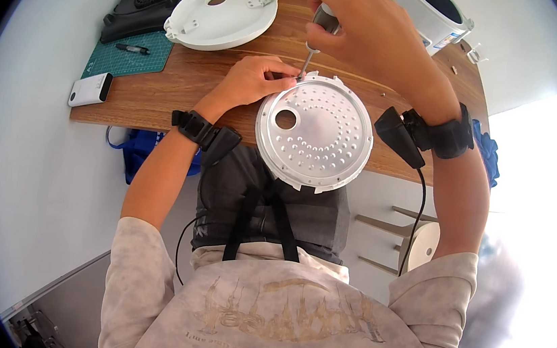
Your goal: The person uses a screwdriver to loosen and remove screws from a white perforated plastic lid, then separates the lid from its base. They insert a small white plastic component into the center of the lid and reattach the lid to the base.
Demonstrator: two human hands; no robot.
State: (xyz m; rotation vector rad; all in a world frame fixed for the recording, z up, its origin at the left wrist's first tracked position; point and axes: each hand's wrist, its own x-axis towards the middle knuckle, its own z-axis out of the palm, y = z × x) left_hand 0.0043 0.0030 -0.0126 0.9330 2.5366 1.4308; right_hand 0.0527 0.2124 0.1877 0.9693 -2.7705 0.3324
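The right hand (358, 29) grips a grey-handled metal screwdriver (324, 20), shaft slanting down to the far-left rim of a round, dimpled silver metal plate (320, 135), left hand (256, 80) pinching beside its lower end.

Head-worn fisheye, looking steeply down over shirt (283, 324) at metal disc (316, 134) and tabletop (193, 77), close below.

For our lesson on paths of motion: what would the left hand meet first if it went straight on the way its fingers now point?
Pointing rightward, the left hand would probably meet the screwdriver's shaft first, near the edge of the round metal disc; whether they touch is unclear.
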